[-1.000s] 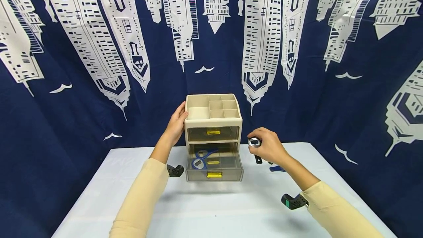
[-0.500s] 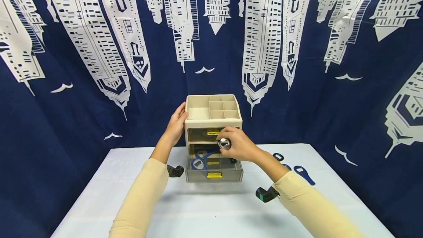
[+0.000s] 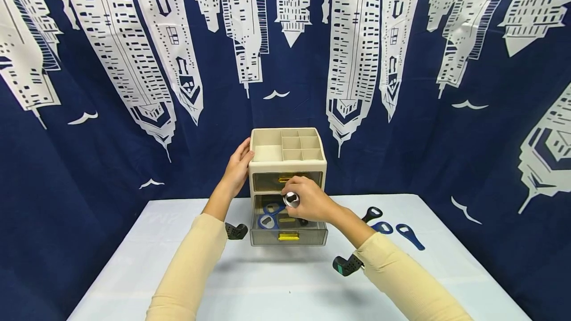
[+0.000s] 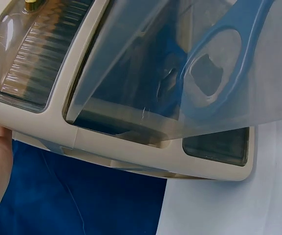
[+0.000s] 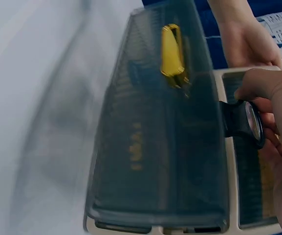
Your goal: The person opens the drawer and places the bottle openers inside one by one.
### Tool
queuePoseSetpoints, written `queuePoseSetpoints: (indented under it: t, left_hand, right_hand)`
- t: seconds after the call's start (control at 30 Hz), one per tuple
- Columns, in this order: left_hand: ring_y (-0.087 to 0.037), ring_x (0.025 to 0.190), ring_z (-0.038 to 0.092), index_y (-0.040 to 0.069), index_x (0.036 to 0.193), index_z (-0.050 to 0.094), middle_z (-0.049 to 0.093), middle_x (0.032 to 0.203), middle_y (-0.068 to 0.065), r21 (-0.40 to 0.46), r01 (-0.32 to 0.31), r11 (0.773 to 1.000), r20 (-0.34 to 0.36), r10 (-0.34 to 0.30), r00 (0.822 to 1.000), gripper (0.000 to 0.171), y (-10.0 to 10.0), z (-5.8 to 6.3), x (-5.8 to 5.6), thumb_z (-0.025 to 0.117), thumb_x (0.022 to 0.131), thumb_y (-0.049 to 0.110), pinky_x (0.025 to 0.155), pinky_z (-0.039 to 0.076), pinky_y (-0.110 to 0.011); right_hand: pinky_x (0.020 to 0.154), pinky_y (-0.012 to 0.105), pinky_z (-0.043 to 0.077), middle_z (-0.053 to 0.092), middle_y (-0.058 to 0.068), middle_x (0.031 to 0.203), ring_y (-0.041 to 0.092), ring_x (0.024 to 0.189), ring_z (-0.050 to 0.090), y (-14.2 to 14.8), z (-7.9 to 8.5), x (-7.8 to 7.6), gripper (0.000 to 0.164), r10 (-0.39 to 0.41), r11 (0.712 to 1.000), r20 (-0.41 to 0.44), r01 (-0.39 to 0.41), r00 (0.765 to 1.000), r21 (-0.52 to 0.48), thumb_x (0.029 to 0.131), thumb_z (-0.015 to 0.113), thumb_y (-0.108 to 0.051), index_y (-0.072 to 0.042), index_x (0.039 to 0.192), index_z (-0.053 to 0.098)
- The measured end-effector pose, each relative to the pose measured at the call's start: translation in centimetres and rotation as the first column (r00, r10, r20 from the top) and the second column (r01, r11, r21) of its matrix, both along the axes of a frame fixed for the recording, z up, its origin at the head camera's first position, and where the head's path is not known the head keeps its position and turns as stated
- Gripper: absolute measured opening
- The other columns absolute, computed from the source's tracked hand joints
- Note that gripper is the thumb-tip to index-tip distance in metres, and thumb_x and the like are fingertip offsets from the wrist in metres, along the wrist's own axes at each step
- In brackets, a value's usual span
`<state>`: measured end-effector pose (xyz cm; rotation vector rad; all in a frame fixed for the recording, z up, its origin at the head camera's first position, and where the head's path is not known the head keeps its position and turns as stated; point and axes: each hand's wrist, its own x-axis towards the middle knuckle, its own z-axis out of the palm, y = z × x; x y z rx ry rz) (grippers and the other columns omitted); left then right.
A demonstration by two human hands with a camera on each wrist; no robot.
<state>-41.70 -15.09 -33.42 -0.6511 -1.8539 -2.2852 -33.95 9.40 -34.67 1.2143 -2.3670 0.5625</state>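
A cream desk organizer [image 3: 287,165] stands on the white table, its clear middle drawer [image 3: 263,237] pulled out. Two blue bottle openers [image 3: 267,221] lie inside that drawer; one blue opener [image 4: 248,46] shows large through the plastic in the left wrist view. Above the drawer, my right hand [image 3: 312,201] grips a black bottle opener [image 5: 238,120] with a shiny metal head, held by its round end. Part of the opener's handle is hidden. My left hand [image 3: 235,170] rests against the organizer's left side, thumb near the front corner, with fingers partly hidden.
Right of the organizer lie a black bottle opener [image 3: 372,213] and two blue openers, one [image 3: 410,237] farther right. The organizer's top has several small compartments [image 3: 301,145]. A navy curtain [image 3: 214,162] hangs behind the table.
My right hand has moved left with the black bottle opener, from beside the organizer to above the pulled-out drawer, uncovering the openers on the table. My left hand has stayed in place.
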Motion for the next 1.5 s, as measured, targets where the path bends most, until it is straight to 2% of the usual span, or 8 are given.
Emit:
queuePoseSetpoints:
  t: [0.17,0.33,0.5,0.9,1.1,1.5]
  left_hand:
    - [-0.028,0.15,0.03,0.007,0.165,0.021,0.025,0.168,-0.014,0.006,0.006,1.0,-0.004,-0.006,1.0,0.056,0.1,0.1,0.0,0.041,0.112,0.009,0.118,0.029,-0.048]
    - [-0.029,0.151,0.028,0.005,0.165,0.02,0.023,0.168,-0.015,0.008,0.007,1.0,-0.02,-0.007,1.0,0.057,0.1,0.2,0.2,0.041,0.112,0.008,0.119,0.027,-0.047]
    - [-0.028,0.151,0.027,0.005,0.165,0.019,0.022,0.169,-0.015,0.015,0.008,1.0,-0.019,-0.008,1.0,0.057,-0.1,0.2,0.2,0.041,0.112,0.009,0.119,0.027,-0.048]
    - [-0.03,0.151,0.027,0.005,0.165,0.02,0.022,0.168,-0.015,0.033,0.0,0.999,-0.007,0.0,1.0,0.056,-0.2,-0.1,0.2,0.04,0.112,0.007,0.119,0.027,-0.049]
    - [-0.031,0.152,0.026,0.005,0.165,0.019,0.021,0.169,-0.017,0.024,0.013,1.0,-0.016,-0.012,1.0,0.057,0.2,-0.1,0.0,0.04,0.112,0.008,0.119,0.027,-0.05]
    - [-0.029,0.151,0.027,0.006,0.165,0.02,0.023,0.168,-0.015,0.015,0.004,1.0,-0.014,-0.004,1.0,0.056,0.0,-0.3,-0.2,0.04,0.113,0.009,0.119,0.027,-0.049]
  right_hand:
    - [0.094,0.042,0.052,0.067,0.009,0.117,0.029,0.112,0.062,-0.6,-0.5,0.0,0.033,0.048,0.997,0.003,-0.048,0.999,0.06,0.079,0.083,-0.007,-0.001,0.111,0.076]
    - [0.102,0.045,0.048,0.067,0.011,0.123,0.03,0.118,0.061,-0.6,-0.2,0.1,0.035,0.035,0.996,0.017,-0.037,0.999,0.08,0.084,0.084,-0.01,-0.003,0.117,0.075]
    - [0.1,0.046,0.05,0.067,0.011,0.122,0.03,0.115,0.062,-0.1,0.2,0.5,0.034,0.011,0.999,0.035,-0.013,0.999,0.047,0.086,0.083,-0.01,-0.003,0.119,0.074]
    - [0.096,0.044,0.052,0.068,0.007,0.118,0.026,0.112,0.065,1.8,-0.1,0.8,0.033,-0.007,1.0,0.064,0.006,0.998,0.016,0.088,0.083,-0.009,-0.005,0.119,0.074]
    - [0.093,0.046,0.053,0.069,0.006,0.118,0.027,0.11,0.065,3.8,0.0,1.0,0.033,-0.055,0.998,0.064,0.055,0.996,-0.003,0.089,0.082,-0.01,-0.004,0.12,0.074]
    - [0.087,0.047,0.055,0.07,0.011,0.113,0.027,0.101,0.065,7.8,-0.9,1.7,0.033,-0.078,0.995,0.086,0.082,0.993,-0.051,0.088,0.079,-0.002,0.001,0.12,0.072]
